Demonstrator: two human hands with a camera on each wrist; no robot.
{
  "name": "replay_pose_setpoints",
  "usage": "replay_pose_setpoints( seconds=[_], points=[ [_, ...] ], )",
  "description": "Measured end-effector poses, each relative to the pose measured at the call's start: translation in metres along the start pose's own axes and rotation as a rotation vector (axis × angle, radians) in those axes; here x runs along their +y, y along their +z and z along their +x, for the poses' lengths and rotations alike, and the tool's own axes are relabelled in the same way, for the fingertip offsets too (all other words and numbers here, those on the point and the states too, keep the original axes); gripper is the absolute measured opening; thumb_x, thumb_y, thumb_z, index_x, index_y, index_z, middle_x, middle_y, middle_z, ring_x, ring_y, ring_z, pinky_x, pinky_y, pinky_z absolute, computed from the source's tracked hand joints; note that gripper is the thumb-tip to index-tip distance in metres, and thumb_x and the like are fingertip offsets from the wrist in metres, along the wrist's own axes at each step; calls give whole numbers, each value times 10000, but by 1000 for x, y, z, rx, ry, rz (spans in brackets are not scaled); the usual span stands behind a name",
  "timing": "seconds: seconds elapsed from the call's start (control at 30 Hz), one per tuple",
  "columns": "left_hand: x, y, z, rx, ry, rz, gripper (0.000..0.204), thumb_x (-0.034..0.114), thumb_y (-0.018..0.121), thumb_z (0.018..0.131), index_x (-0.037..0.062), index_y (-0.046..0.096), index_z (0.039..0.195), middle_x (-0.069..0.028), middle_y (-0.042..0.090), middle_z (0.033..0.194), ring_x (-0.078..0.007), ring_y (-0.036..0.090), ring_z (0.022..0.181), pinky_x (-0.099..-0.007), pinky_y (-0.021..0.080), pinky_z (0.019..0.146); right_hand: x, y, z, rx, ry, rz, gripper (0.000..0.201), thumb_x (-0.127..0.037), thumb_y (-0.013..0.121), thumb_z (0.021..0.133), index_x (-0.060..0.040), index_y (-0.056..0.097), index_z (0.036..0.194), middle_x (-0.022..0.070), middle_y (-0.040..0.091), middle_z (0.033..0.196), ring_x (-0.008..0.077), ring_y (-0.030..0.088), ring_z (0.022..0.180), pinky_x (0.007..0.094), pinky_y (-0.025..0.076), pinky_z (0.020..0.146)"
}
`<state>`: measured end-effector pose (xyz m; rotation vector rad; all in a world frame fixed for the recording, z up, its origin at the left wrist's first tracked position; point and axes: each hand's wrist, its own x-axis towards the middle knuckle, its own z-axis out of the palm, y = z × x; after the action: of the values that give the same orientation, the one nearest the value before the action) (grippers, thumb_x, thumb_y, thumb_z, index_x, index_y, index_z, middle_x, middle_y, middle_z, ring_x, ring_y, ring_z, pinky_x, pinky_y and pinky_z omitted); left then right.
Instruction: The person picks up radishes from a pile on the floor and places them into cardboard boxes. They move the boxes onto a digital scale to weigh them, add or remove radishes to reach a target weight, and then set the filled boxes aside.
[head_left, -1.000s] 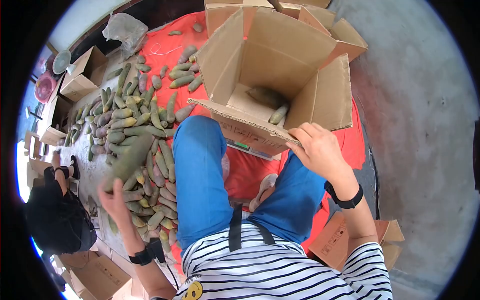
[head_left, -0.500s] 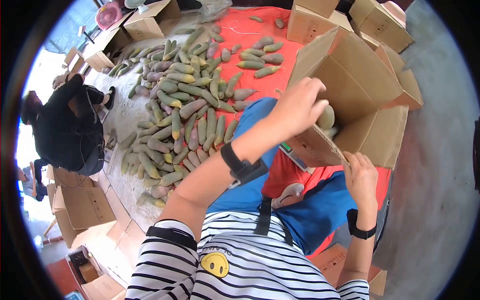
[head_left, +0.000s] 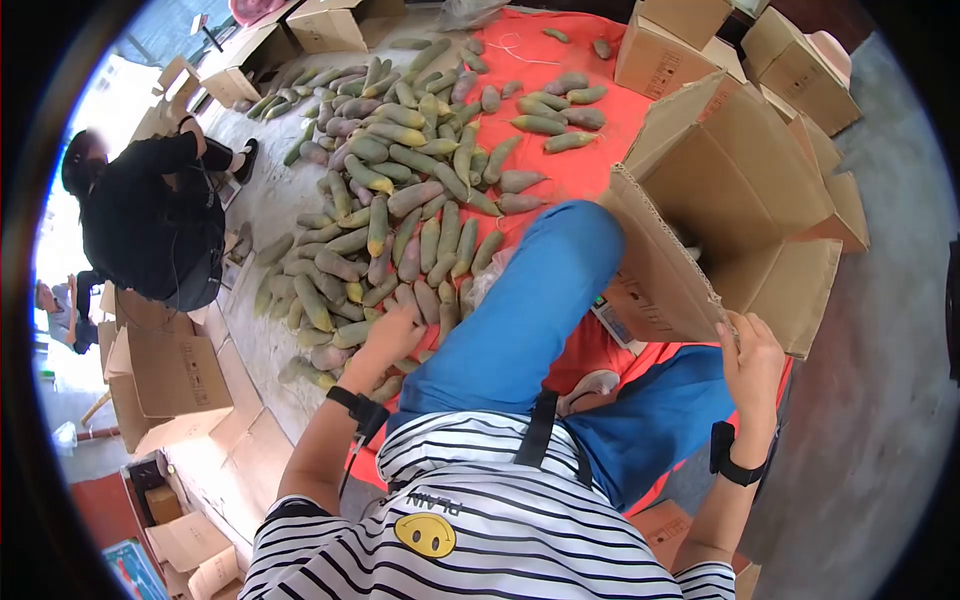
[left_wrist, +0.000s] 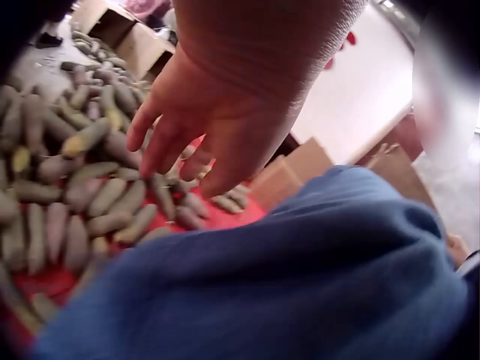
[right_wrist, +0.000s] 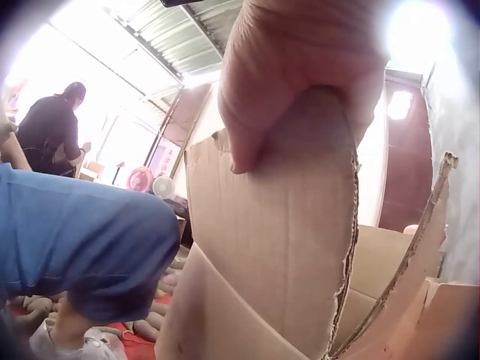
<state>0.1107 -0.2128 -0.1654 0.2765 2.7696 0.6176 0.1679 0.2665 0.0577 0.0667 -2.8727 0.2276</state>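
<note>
My left hand (head_left: 395, 335) is over the near edge of a heap of green and purplish elongated vegetables (head_left: 385, 180). In the left wrist view that hand (left_wrist: 217, 112) hangs with parted, slightly bent fingers, and nothing shows in it. My right hand (head_left: 752, 360) grips the near flap of an open cardboard box (head_left: 655, 240). The right wrist view shows this hand (right_wrist: 300, 75) with thumb and fingers on either side of the flap (right_wrist: 270, 217). The box stands tilted in view beyond my knees, its inside mostly in shadow.
A red sheet (head_left: 515, 75) lies under part of the heap, with several loose vegetables on it. Other cartons (head_left: 665, 60) stand behind the box. A person in black (head_left: 150, 215) sits at the left, near more cartons (head_left: 180, 375). My blue-trousered knee (head_left: 570, 240) rises between heap and box.
My left hand carried a vegetable from the heap to the box opening, then came back empty to the heap. My right hand has stayed on the flap. The head view has swung left.
</note>
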Motion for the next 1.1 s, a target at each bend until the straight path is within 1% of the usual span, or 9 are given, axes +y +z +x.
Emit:
replay_pose_setpoints(
  seconds=[0.13,0.23,0.3,0.4,0.43,0.5,0.8,1.03,1.1],
  points=[
    [-53,31,-69,-433,-214,238,293,281,565,856,18,621,972,-244,627,986,-413,615,914,-475,489,790,-1,-1,3,1,29,11,163,-149,617,894,-11,663,967,133,619,840,312,610,800,399,477,703],
    [-114,100,-112,-159,-5,139,368,317,675,793,69,618,1059,-215,654,1022,-397,629,938,-475,498,808,3,1,4,26,32,12,187,-174,594,920,-4,657,964,140,622,851,323,610,811,402,478,710],
    [-117,104,-129,-478,-323,5,350,329,666,782,71,641,1016,-217,670,997,-391,640,920,-462,499,804,7,3,4,19,37,6,198,-183,588,927,-1,654,968,144,623,856,330,610,816,405,479,711],
    [-115,106,-145,-592,-283,-185,594,551,496,927,160,512,1373,-144,525,1380,-282,441,1312,-337,360,1035,11,7,6,30,34,16,228,-204,571,944,17,627,955,170,599,843,363,588,794,416,466,694],
    [-123,123,-149,-589,-289,-193,594,551,496,927,160,512,1373,-144,525,1380,-282,441,1312,-337,360,1035,12,7,7,47,27,32,251,-216,560,955,31,604,940,192,574,825,389,567,767,423,453,676],
    [-131,150,-155,453,193,481,419,304,551,920,246,558,1335,-161,453,1442,-328,374,1361,-358,306,1106,11,4,11,20,41,22,250,-216,560,953,27,619,961,181,599,851,380,585,790,422,464,689],
    [-123,120,-156,-416,-375,-162,336,293,647,787,56,649,1025,-228,671,964,-390,643,935,-448,501,815,27,13,12,51,123,-9,303,-259,557,957,38,616,946,201,605,872,398,589,812,433,464,704],
    [-121,109,-134,-411,-391,-130,341,365,642,841,32,671,911,-242,667,949,-395,634,918,-448,504,802,16,14,16,58,185,18,314,-256,575,952,55,610,941,217,591,863,404,574,814,439,453,720],
    [-115,103,-129,-153,-269,-224,231,212,539,843,55,665,957,-239,654,1012,-410,632,933,-472,494,847,13,13,17,28,224,26,301,-245,583,948,55,615,949,213,592,862,397,576,812,433,454,723]
  ],
)
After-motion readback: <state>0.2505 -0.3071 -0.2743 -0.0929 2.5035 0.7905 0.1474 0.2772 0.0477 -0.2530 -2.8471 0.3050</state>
